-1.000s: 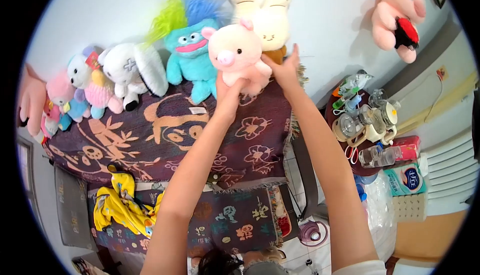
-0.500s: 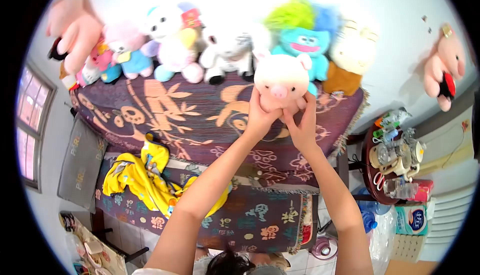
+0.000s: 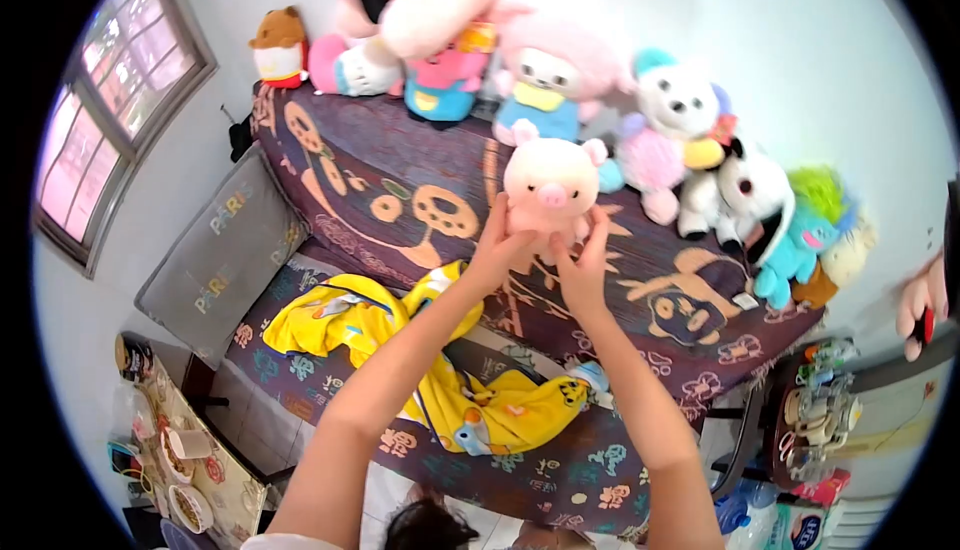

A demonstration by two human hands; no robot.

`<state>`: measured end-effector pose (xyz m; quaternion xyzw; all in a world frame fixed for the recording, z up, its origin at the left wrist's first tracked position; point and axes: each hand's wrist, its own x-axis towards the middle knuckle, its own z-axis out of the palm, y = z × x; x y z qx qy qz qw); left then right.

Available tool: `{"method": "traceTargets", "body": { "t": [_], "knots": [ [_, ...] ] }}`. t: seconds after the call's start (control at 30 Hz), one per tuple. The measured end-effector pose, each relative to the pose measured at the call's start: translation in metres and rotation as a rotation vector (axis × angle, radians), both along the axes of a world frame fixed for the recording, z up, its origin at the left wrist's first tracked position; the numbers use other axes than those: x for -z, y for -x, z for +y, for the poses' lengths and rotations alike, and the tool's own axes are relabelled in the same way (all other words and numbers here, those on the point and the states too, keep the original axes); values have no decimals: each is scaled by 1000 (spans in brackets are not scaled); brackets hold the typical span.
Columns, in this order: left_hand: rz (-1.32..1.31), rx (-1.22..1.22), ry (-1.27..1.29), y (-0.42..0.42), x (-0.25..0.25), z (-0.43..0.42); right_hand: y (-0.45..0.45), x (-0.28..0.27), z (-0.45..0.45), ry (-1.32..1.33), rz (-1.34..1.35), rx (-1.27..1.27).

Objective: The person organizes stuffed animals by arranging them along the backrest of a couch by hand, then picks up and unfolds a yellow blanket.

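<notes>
A small pink plush pig (image 3: 550, 190) is held upright in front of me, its face turned my way. My left hand (image 3: 497, 250) closes round its lower left side, and my right hand (image 3: 583, 260) grips the lower right. Both thumbs press near its belly. Behind it, the patterned purple cover (image 3: 450, 170) drapes over the sofa back. The nearest toy behind is a pink plush with a yellow collar and blue outfit (image 3: 540, 100). To the right sit a white, pink and lilac plush (image 3: 655, 165) and a black-and-white plush dog (image 3: 745, 190).
A yellow blanket (image 3: 500, 410) lies crumpled on the sofa seat. At left, a grey cushion (image 3: 225, 250) leans below the window (image 3: 125, 80). A table with bowls (image 3: 235, 470) stands lower left. More plush toys include a turquoise one (image 3: 795, 240). Cups crowd the right-hand side table.
My view has swung left, so the window and left-hand toys show more fully. The plush pig stays in both hands and is now before the pink plush, not the turquoise one.
</notes>
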<state>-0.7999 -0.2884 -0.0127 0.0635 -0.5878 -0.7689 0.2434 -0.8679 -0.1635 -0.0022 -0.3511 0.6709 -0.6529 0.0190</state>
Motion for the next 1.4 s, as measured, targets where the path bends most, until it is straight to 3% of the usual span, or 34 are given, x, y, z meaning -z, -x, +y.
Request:
{"method": "traceTargets", "body": {
  "t": [0.03,0.13,0.2,0.3,0.4,0.5,0.7,0.83,1.0,1.07,1.23,1.4],
  "knots": [
    [18,-19,0,-11,5,-25,-4,6,-28,11,112,-3],
    [-8,-156,-100,-29,31,-79,-40,8,-85,161,-205,-90],
    [4,-98,-118,-45,37,-103,-47,16,-104,21,8,-45],
    [-4,-188,-363,-57,31,-106,-57,27,-122,4,20,-53],
    [10,-207,-366,-69,16,-101,-63,20,-120,-53,17,-96],
    [-67,-293,-191,-84,9,-107,-71,11,-120,-83,135,-98],
    [-115,-348,-217,-110,-38,-142,-91,-10,-147,-79,240,-207],
    [-118,-374,-235,-100,-29,-198,-86,-10,-196,-56,342,-205],
    [39,-304,-243,-50,-31,-275,-61,-30,-258,-300,426,-183],
    [100,-298,-200,-29,-29,-301,-44,-33,-285,-380,432,-159],
    [80,-417,268,18,-22,-336,-15,-41,-323,-548,568,11],
    [42,-375,293,41,-13,-341,-8,-46,-322,-767,545,77]
  ]
}}
